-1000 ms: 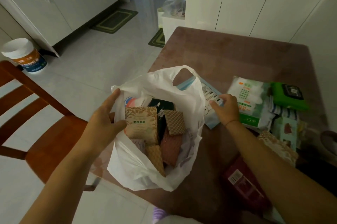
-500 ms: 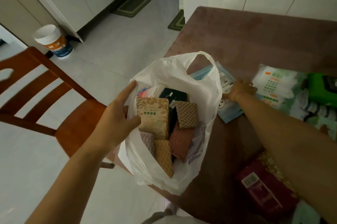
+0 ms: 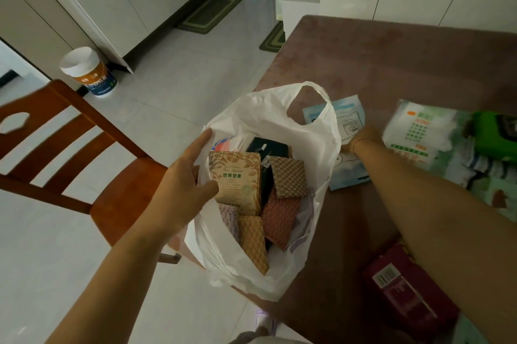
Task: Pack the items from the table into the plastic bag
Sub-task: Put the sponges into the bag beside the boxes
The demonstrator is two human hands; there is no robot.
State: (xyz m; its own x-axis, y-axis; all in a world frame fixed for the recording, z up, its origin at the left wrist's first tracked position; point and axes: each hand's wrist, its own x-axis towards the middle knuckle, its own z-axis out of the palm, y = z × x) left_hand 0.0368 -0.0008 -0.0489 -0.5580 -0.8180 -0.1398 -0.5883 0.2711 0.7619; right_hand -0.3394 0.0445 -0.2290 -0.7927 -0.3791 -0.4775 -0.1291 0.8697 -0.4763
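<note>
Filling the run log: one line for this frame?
left hand: holds plastic bag rim open | right hand: on pale blue packet, grip unclear | bag: part-filled

The plastic bag [image 3: 268, 125] is sitting at the frame's centre, on the left edge of the table [image 3: 405, 64], with packets [image 3: 237, 178] lying inside it. The left hand [image 3: 181, 190] is resting on the bag's left rim. Right of the bag, the right hand [image 3: 363, 138] is lying on a flat pouch [image 3: 349, 120]. Further right, more packs [image 3: 414, 131] are crowding the frame's right edge. A boxed item [image 3: 405, 290] is lying at lower right. A chair [image 3: 70, 142] is standing at left, a bucket [image 3: 89, 72] above it.
</note>
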